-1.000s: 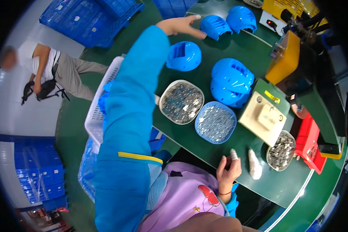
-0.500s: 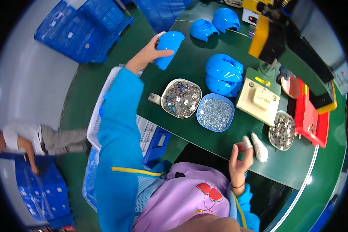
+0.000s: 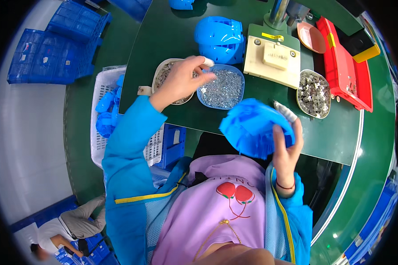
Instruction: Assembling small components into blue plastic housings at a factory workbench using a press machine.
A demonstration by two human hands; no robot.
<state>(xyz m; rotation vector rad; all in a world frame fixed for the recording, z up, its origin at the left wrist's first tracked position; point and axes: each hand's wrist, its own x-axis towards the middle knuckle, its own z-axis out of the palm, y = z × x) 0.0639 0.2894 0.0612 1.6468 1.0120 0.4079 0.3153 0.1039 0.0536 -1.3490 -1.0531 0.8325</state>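
One blue shell (image 3: 252, 128) hangs over the near edge of the table (image 3: 329, 141), long axis roughly along it, pinched at its right rim by the right hand (image 3: 288, 148); the left hand (image 3: 181, 80), thumb and forefinger parted above the blue bowl (image 3: 221, 108), has the shell toward its near right

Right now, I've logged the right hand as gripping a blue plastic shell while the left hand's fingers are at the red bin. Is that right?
Not quite: the left hand is somewhere else. In the head view, its fingers are at the left side of the blue bowl of small shiny pieces. The right hand does grip a blue plastic shell.
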